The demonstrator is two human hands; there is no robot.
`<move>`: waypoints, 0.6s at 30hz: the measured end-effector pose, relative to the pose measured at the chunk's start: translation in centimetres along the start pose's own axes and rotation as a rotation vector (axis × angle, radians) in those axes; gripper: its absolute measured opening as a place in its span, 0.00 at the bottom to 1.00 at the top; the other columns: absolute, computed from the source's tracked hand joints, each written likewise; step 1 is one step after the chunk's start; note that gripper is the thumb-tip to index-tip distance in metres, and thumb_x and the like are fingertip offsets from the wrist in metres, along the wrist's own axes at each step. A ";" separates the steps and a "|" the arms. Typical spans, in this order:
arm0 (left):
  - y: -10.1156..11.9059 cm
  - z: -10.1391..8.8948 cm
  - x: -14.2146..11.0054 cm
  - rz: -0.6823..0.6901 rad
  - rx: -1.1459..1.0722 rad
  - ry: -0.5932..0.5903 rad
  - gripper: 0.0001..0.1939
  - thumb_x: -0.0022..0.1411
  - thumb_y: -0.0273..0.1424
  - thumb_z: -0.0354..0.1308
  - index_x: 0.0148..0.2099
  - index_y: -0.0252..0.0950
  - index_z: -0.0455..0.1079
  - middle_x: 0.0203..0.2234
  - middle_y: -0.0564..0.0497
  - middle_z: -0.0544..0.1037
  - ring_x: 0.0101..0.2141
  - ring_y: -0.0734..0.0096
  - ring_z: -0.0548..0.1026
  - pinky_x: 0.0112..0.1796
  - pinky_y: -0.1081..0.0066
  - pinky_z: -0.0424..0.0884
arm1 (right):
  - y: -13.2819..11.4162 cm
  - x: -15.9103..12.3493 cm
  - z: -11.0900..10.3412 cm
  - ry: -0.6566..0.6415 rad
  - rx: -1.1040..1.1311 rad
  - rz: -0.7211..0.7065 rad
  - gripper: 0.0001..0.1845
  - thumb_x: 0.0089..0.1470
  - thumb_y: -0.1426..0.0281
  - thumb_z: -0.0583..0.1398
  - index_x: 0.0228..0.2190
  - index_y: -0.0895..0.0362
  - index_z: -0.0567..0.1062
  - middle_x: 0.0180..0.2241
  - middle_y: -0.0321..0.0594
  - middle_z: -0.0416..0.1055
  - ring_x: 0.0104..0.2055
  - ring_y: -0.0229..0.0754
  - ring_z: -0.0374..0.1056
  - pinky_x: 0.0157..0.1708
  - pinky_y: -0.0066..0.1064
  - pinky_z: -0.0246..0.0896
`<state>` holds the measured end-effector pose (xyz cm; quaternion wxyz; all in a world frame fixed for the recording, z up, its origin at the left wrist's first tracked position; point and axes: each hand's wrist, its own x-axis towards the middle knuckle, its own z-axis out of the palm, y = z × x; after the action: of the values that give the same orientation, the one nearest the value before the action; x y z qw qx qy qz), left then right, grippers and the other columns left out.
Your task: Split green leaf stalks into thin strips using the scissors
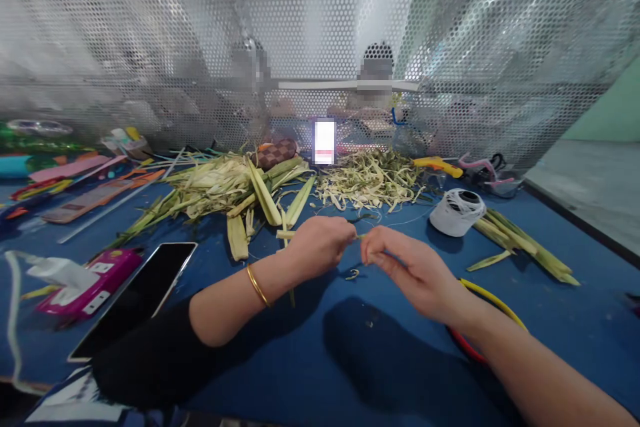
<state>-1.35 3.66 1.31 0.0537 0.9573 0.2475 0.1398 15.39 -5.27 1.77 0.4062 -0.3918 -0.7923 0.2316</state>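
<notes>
At the middle of the frame, a thin green strand bridges the small gap between the two hands, its visible length short and its long axis running nearly level across the picture, from the left hand to the right hand. Neither hand is nearer: the strand seems to meet the fingers of both. The left hand is curled closed, knuckles uppermost, and appears to pinch the strand's left end at its fingertips; the right hand has thumb and fingers drawn together and appears to pinch the other end, though the fingers hide how much lies inside each grip. Just left of the left hand, a pale strip sticks out, also close to level; whether it is held or lies on the bench cannot be told. A small curled scrap lies below the gap. Beyond the hands, toward the upper middle of the frame, are a heap of husk leaves on the left and a heap of shreds on the right. The spool of white thread stands right of centre, nearer the right hand, with a fine thread trailing leftward from it.
</notes>
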 end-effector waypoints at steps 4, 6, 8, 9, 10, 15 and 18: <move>0.5 -1.5 -0.3 0.250 -0.304 -0.129 0.10 0.61 0.24 0.50 0.34 0.35 0.72 0.29 0.49 0.77 0.30 0.73 0.73 0.32 0.75 0.65 | 1.3 0.5 -1.6 0.150 0.366 0.177 0.11 0.59 0.65 0.55 0.26 0.55 0.68 0.27 0.37 0.65 0.32 0.40 0.62 0.34 0.32 0.58; 0.7 -2.2 -0.2 0.180 -0.569 -0.067 0.10 0.63 0.27 0.49 0.33 0.35 0.72 0.25 0.51 0.75 0.26 0.77 0.71 0.30 0.77 0.65 | 2.2 0.7 -1.9 0.215 0.564 0.256 0.10 0.56 0.64 0.57 0.26 0.55 0.68 0.27 0.36 0.65 0.30 0.39 0.62 0.33 0.32 0.59; 0.7 -2.5 0.0 0.010 -0.767 0.057 0.11 0.63 0.30 0.49 0.32 0.34 0.71 0.20 0.54 0.71 0.21 0.79 0.68 0.26 0.78 0.65 | 2.9 0.8 -1.6 0.249 0.688 0.303 0.09 0.54 0.64 0.59 0.26 0.55 0.67 0.27 0.36 0.64 0.30 0.39 0.63 0.33 0.32 0.60; 0.7 -2.4 0.1 -0.091 -0.820 0.127 0.11 0.63 0.31 0.49 0.32 0.34 0.70 0.18 0.56 0.69 0.19 0.80 0.67 0.25 0.78 0.64 | 3.0 0.8 -1.2 0.260 0.692 0.296 0.09 0.55 0.64 0.58 0.26 0.55 0.67 0.28 0.36 0.64 0.31 0.39 0.64 0.34 0.33 0.61; 0.6 -2.2 0.3 -0.186 -0.836 0.186 0.12 0.63 0.31 0.48 0.31 0.33 0.70 0.18 0.56 0.68 0.19 0.80 0.66 0.24 0.78 0.64 | 3.0 0.8 -0.7 0.268 0.647 0.271 0.09 0.55 0.64 0.58 0.26 0.54 0.67 0.28 0.36 0.65 0.32 0.40 0.64 0.36 0.34 0.61; 0.1 -0.6 0.3 -0.311 -0.382 0.268 0.12 0.61 0.28 0.48 0.31 0.34 0.72 0.24 0.51 0.75 0.26 0.73 0.72 0.31 0.73 0.67 | 1.4 0.2 1.5 0.107 0.040 0.030 0.09 0.61 0.69 0.50 0.28 0.54 0.66 0.31 0.39 0.66 0.35 0.41 0.62 0.38 0.34 0.58; 0.2 -0.3 -0.1 -0.098 -0.114 0.064 0.09 0.57 0.23 0.51 0.31 0.33 0.72 0.28 0.48 0.77 0.32 0.68 0.73 0.34 0.72 0.67 | 0.7 0.1 1.2 0.004 -0.059 0.025 0.10 0.61 0.71 0.49 0.28 0.54 0.64 0.29 0.38 0.64 0.32 0.40 0.60 0.34 0.32 0.56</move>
<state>-1.42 3.42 1.66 0.1070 0.9344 0.2873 0.1813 14.68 -4.86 0.63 0.3933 -0.4140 -0.7930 0.2123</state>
